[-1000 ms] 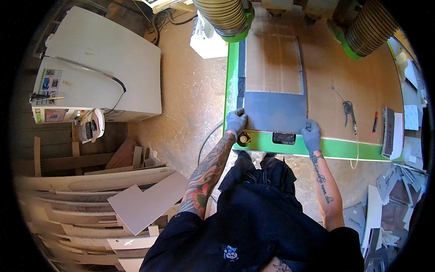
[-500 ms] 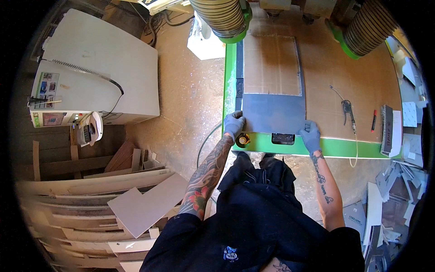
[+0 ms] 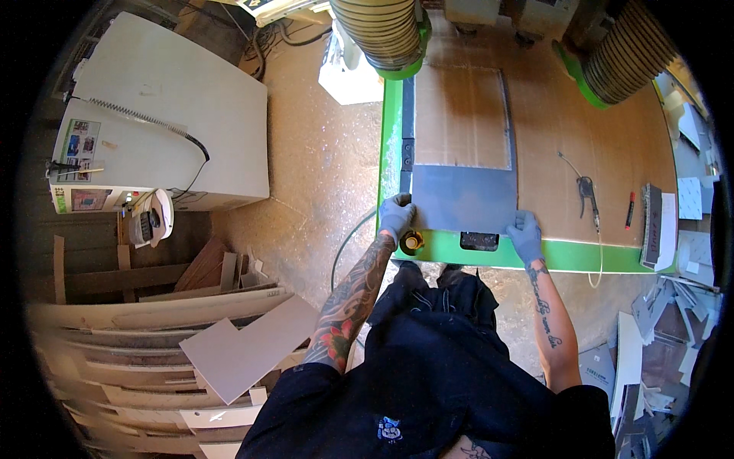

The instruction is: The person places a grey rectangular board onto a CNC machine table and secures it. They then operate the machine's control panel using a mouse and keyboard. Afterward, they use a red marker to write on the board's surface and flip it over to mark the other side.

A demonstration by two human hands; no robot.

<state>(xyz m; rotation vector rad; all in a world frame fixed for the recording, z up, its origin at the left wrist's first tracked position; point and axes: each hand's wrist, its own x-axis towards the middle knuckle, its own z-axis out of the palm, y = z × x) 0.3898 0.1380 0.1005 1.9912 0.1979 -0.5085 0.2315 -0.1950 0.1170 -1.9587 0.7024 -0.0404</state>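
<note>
A flat grey sheet (image 3: 465, 197) lies on the machine bed (image 3: 562, 99), its near edge close to the green front rim. My left hand (image 3: 397, 214), in a grey glove, has its fingers closed on the sheet's near left corner. At the near right corner my right hand (image 3: 524, 236), gloved the same, pinches the edge. Beyond the bare grey strip, the same panel area carries a brownish rectangle (image 3: 460, 115) with a pale outline; whether it is a separate piece I cannot tell. A round yellow-and-black knob (image 3: 411, 242) sits just below my left hand.
An air blow gun (image 3: 587, 195) with a hose, a red marker (image 3: 630, 210) and a dark block (image 3: 651, 226) lie to the right. Ribbed hoses (image 3: 378, 34) hang over the far side. A white cabinet (image 3: 172, 115) and stacked boards (image 3: 153, 336) stand left; offcuts (image 3: 673, 314) lie right.
The whole view has shifted slightly, so the bed and sheet appear a little lower. Both hands stay at the sheet's near corners.
</note>
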